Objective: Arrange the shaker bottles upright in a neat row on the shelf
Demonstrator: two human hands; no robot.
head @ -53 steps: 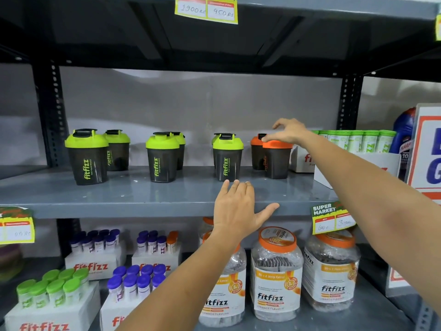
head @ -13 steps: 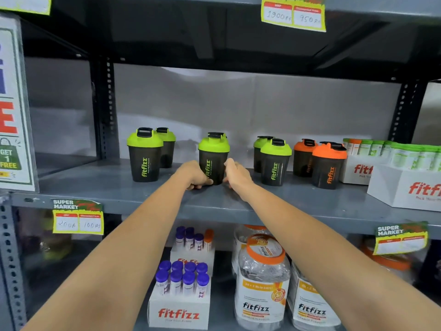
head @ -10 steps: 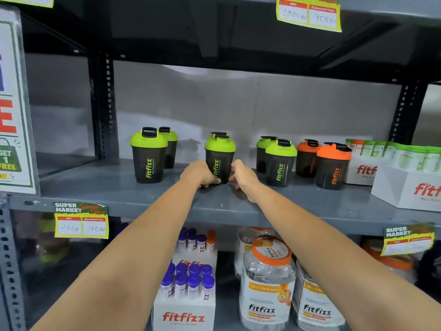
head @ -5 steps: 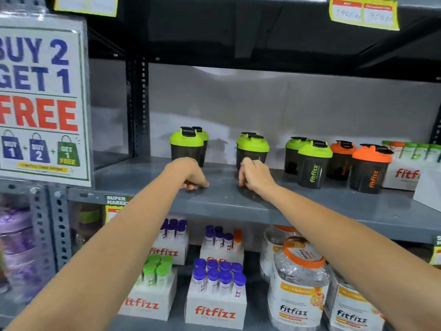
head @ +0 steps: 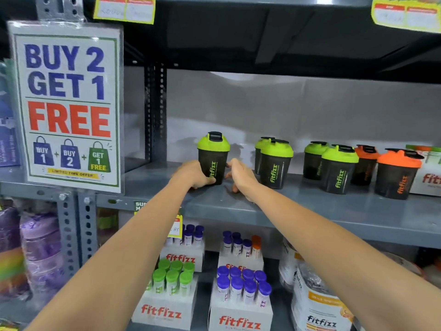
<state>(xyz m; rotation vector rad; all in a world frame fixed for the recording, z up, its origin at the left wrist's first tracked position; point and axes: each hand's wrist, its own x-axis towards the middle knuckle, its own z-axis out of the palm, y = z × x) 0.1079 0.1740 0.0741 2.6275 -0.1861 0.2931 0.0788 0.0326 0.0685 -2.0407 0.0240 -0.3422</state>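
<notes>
Head view, one shelf bay, contents as follows.

Item: shaker point(head: 213, 158), green lid, dark body, upright, long axis vertical. It stands on the shelf point(head: 310, 211), at the left end of the run of bottles, between your two hands.

Left hand point(head: 192, 174): curled round the lower left side of the shaker, thumb on the front wall near the base. You have hold of it.

Right hand point(head: 239, 175): at the lower right side, fingers point(head: 229, 165) bent toward the wall. Contact on this side cannot be told; the fingertips look touching or just beside.

Relation that matters: the shaker lies directly ahead of both palms, left hand the closer and the one gripping. Any slide along the row would likely be led by the left, with the right steadying.

Neighbours, rightward:
- green pair point(head: 274, 163), one behind the other, apart from the held shaker by a clear gap.
- second green pair point(head: 337, 169), likewise front and back.
- orange pair point(head: 397, 174), near the white box point(head: 427, 180) at the far right.

All stand upright. Spacing looks uneven to my eye: the gap at the left end is wider than those further along, so closing it toward the green pair is probably the work in hand.

Also present: promo sign point(head: 68, 103) on the upright at left; tube boxes point(head: 238, 297) on the shelf below.
</notes>
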